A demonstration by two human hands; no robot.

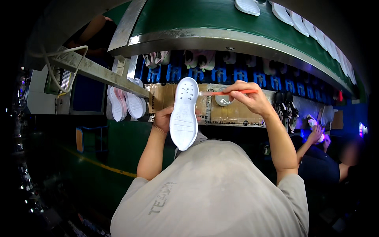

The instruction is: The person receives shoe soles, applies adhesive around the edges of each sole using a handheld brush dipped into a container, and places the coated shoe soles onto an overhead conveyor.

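Note:
A white shoe sole point(184, 114) stands nearly upright before me, its hollowed side with small holes at the heel facing up. My left hand point(163, 119) grips it from the left and behind; part of the fingers is hidden by the sole. In my right hand point(252, 98) is a brush point(225, 93) with an orange handle, pinched between thumb and fingers. The pale brush tip is at the right edge of the sole, near its upper end; whether it touches I cannot tell. Below the handle sits a round tub point(224, 99) with whitish contents.
Cardboard point(233, 114) covers the bench. White soles point(117, 103) stand at the left, black shoes point(291, 110) at the right. Beyond is a rack of blue holders point(219, 74) and a green conveyor point(189, 19) with a metal edge. Another person's hands point(316, 132) work at the right.

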